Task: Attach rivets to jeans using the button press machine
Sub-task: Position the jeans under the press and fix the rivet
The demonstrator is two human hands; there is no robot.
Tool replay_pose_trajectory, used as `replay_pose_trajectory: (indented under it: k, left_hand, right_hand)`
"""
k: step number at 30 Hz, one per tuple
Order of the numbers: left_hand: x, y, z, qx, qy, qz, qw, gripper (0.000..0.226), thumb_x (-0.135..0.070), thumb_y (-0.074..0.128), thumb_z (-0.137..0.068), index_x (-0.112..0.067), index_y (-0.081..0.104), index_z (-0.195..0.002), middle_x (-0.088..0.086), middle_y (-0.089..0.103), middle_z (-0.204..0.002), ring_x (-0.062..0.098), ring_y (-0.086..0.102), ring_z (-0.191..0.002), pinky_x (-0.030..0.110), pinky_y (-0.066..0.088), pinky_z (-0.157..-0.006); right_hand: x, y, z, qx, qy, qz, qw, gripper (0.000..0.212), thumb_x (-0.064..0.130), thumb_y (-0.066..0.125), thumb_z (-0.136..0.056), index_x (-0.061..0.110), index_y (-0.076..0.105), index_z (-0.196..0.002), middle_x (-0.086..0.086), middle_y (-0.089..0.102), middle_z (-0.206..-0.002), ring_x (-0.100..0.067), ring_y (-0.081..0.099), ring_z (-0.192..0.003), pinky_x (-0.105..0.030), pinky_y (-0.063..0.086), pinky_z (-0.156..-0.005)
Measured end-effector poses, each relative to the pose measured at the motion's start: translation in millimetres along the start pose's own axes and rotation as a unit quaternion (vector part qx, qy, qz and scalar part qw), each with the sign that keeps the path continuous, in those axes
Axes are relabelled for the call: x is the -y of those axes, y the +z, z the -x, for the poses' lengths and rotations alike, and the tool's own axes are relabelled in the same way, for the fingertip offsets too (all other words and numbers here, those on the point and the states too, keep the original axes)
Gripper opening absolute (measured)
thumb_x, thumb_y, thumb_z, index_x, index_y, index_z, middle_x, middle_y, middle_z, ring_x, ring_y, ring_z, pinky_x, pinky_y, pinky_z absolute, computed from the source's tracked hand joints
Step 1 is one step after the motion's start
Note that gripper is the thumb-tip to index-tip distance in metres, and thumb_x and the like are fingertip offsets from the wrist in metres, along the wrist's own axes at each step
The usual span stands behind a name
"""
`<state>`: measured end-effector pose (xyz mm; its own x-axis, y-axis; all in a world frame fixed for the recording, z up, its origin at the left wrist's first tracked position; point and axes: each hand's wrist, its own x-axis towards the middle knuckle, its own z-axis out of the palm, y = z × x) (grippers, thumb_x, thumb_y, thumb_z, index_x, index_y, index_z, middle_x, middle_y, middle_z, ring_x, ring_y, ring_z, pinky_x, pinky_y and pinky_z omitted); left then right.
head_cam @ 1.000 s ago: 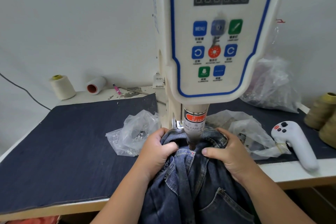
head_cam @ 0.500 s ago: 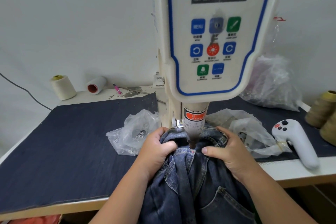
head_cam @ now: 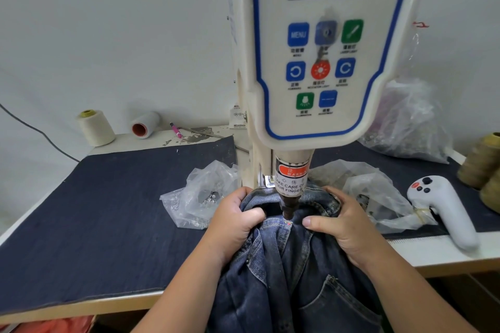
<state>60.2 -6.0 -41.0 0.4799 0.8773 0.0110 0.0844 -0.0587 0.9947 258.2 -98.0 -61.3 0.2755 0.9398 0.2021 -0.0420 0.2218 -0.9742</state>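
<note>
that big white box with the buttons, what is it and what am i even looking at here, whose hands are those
You are looking through a camera worn on a person's head, aimed down at their own hands. The tall white machine with the blue-edged button panel is a button press; its dark metal punch tip comes down onto cloth. The left hand and right hand each grip the bunched dark blue denim jeans, holding the waistband under the punch. On the dark cloth-covered table lie crumpled clear plastic bags with small metal pieces, a cream thread cone, and a white handheld controller.
</note>
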Motion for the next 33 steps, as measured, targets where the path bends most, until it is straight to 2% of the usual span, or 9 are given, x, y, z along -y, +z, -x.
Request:
replay_pose_trajectory:
  k: [4, 9, 12, 18, 22, 33]
  left_hand:
    - [0.2, -0.3, 0.2, 0.005, -0.001, 0.002, 1.000, 0.039, -0.008, 0.058, -0.068, -0.013, 0.069, -0.105, 0.017, 0.074, -0.101, 0.041, 0.067, -0.101, 0.054, 0.054, -0.090]
    - [-0.1, -0.6, 0.1, 0.009, -0.001, 0.002, 1.000, 0.039, -0.008, 0.058, -0.068, -0.014, 0.070, -0.104, 0.016, 0.075, -0.100, 0.041, 0.068, -0.100, 0.055, 0.055, -0.090]
    - [0.0, -0.9, 0.5, 0.010, -0.001, 0.001, 1.000, 0.039, -0.008, 0.058, -0.068, -0.015, 0.070, -0.104, 0.015, 0.075, -0.100, 0.039, 0.069, -0.099, 0.055, 0.055, -0.090]
    - [1.6, -2.2, -0.2, 0.018, -0.005, 0.006, 1.000, 0.037, -0.008, 0.059, -0.068, -0.018, 0.071, -0.102, 0.017, 0.075, -0.100, 0.039, 0.070, -0.096, 0.052, 0.055, -0.088]
    - [2.5, -2.9, -1.4, 0.023, -0.005, 0.004, 1.000, 0.038, -0.010, 0.059, -0.065, -0.019, 0.072, -0.100, 0.014, 0.076, -0.096, 0.025, 0.072, -0.085, 0.040, 0.058, -0.078]
    - [3.7, -3.6, -1.7, 0.029, -0.006, 0.007, 1.000, 0.037, -0.011, 0.060, -0.067, -0.018, 0.071, -0.101, 0.016, 0.075, -0.099, 0.025, 0.071, -0.086, 0.045, 0.058, -0.083]
  right_hand:
    - [-0.4, -0.3, -0.3, 0.003, 0.001, -0.004, 1.000, 0.051, 0.019, 0.087, -0.056, 0.017, 0.072, -0.105, -0.013, 0.076, -0.102, -0.032, 0.072, -0.097, -0.038, 0.055, -0.085]
    - [0.6, 0.0, -0.5, 0.002, -0.005, 0.003, 1.000, 0.051, 0.019, 0.087, -0.056, 0.018, 0.072, -0.104, -0.011, 0.076, -0.101, -0.028, 0.073, -0.096, -0.026, 0.056, -0.079]
    - [1.3, 0.2, -0.5, 0.004, -0.005, 0.001, 1.000, 0.051, 0.019, 0.087, -0.056, 0.018, 0.073, -0.104, -0.011, 0.076, -0.102, -0.027, 0.073, -0.095, -0.025, 0.056, -0.078]
    - [2.5, 1.4, 0.2, -0.001, -0.003, -0.006, 1.000, 0.050, 0.019, 0.087, -0.054, 0.017, 0.073, -0.102, -0.012, 0.076, -0.099, -0.029, 0.073, -0.093, -0.027, 0.056, -0.077]
    - [4.0, 2.0, 0.6, -0.004, -0.001, -0.004, 1.000, 0.050, 0.019, 0.087, -0.053, 0.018, 0.073, -0.101, -0.012, 0.076, -0.099, -0.028, 0.074, -0.093, -0.026, 0.056, -0.076]
    - [8.3, 3.9, 0.8, 0.001, 0.006, -0.027, 1.000, 0.049, 0.014, 0.086, -0.052, 0.015, 0.074, -0.100, -0.015, 0.076, -0.099, -0.029, 0.074, -0.092, -0.026, 0.057, -0.075]
